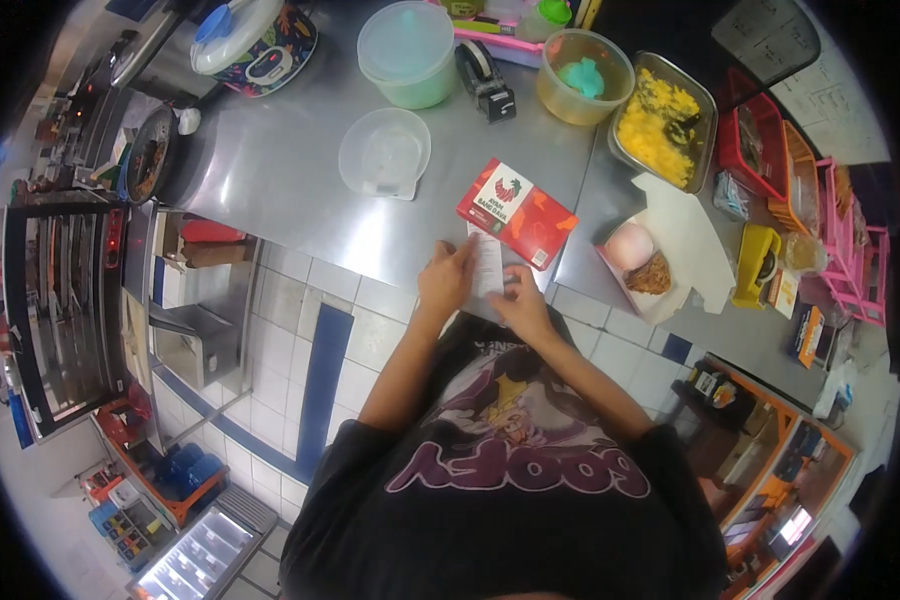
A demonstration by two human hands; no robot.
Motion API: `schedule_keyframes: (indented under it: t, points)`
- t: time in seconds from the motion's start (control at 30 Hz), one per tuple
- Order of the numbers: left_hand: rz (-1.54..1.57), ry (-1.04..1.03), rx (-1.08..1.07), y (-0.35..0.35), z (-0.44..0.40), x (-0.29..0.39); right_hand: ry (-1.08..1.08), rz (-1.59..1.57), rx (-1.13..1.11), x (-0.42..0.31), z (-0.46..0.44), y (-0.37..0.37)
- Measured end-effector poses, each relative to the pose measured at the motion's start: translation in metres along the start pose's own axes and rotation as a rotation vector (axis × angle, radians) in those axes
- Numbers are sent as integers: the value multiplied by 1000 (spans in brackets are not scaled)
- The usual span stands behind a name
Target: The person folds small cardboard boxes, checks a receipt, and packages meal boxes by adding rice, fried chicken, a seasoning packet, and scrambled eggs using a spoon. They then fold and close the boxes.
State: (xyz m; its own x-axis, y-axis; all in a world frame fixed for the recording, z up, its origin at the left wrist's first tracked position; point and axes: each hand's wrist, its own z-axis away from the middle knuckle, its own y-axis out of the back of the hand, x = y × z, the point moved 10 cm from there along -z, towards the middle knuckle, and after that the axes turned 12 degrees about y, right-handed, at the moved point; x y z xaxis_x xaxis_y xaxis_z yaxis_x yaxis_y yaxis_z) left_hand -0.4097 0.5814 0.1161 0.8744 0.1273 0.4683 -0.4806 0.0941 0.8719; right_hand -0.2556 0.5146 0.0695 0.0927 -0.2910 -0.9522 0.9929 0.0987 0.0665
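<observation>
A narrow white printed receipt (488,262) hangs at the front edge of the steel counter, its upper end against a red and white food box (518,213). My left hand (447,274) is closed at the receipt's left edge, fingers pressed near its upper part. Lower down on the other side, my right hand (523,305) pinches the receipt between thumb and fingers. The box lies shut on the counter just beyond my hands, with a chicken logo on its lid. To its right sits an opened box (682,262) holding a rice mound (630,243) and a browned fried piece (650,275).
On the steel counter (270,165) stand a clear lid (385,150), a lidded green tub (406,60), a tape dispenser (487,85), an open tub (583,78) and a metal pan of yellow food (660,130). A yellow tape dispenser (757,265) sits at the right.
</observation>
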Motion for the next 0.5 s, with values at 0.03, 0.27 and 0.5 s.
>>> schedule_keyframes:
  t: [0.03,0.27,0.5]
  points:
    - [4,3,-9,-4,-1,-5,-25,-53,10,4,3,-1]
    - [-35,-37,-20,3,-4,1,-150,-84,52,16,28,10]
    - [-40,-60,31,5,0,7,-91,162,116,8,33,15]
